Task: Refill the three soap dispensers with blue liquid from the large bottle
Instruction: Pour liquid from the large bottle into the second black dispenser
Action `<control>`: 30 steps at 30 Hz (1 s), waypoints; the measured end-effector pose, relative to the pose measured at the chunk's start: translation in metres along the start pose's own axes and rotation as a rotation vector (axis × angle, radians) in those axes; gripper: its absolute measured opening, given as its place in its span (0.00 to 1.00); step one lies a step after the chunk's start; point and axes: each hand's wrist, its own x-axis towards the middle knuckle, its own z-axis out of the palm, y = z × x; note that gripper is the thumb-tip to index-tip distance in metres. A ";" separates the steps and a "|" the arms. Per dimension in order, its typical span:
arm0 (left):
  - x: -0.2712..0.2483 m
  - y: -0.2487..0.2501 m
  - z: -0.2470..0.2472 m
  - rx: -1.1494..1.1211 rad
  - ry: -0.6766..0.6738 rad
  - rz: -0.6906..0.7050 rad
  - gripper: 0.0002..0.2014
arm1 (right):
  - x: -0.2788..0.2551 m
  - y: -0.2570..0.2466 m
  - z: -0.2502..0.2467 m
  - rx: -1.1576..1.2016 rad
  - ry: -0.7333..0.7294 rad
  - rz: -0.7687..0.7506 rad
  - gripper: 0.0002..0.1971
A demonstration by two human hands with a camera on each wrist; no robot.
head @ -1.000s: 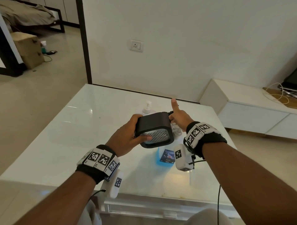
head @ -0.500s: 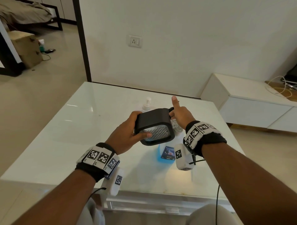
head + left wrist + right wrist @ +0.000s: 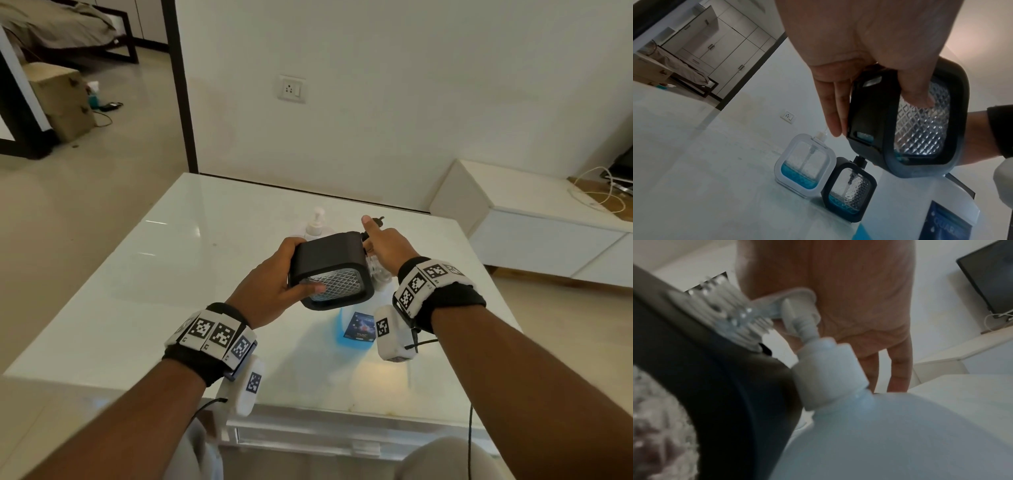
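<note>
**I hold 1 black soap dispenser up in the air**

My left hand (image 3: 274, 284) grips the black soap dispenser (image 3: 330, 270) above the white table (image 3: 137, 291). My thumb presses its bumpy clear window, and it is tipped on its side. My right hand (image 3: 383, 246) is at its top end with 1 finger pointing up; I cannot tell what it holds. The large bottle (image 3: 356, 329) of blue liquid stands right under my hands. 2 more dispensers stand side by side on the table: a white dispenser (image 3: 804, 165) and a second black dispenser (image 3: 849, 193), each with a little blue liquid.

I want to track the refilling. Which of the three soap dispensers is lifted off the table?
The black-framed dispenser with clear diamond-patterned glass, gripped by the left hand. The white-framed dispenser and the second black-framed dispenser stand on the white table.
</note>
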 end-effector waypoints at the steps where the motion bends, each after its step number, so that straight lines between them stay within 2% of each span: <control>1: 0.000 0.000 0.000 -0.001 0.000 0.000 0.34 | 0.000 0.001 -0.001 0.013 0.008 0.002 0.31; 7: 0.001 0.001 -0.001 0.000 -0.005 0.000 0.33 | 0.005 0.004 0.002 -0.009 0.034 0.004 0.30; 13: 0.002 0.001 0.001 -0.026 -0.013 -0.005 0.35 | 0.007 -0.006 -0.005 -0.084 -0.038 -0.007 0.30; 20: 0.001 -0.002 0.000 -0.011 -0.009 -0.001 0.34 | 0.005 0.003 0.003 0.066 0.064 -0.002 0.29; 24: 0.001 0.000 0.001 0.000 0.001 0.005 0.34 | 0.000 0.005 0.001 0.069 0.077 0.005 0.30; 30: -0.002 0.002 0.000 -0.008 -0.003 0.007 0.33 | -0.004 -0.005 -0.002 0.040 -0.002 0.033 0.30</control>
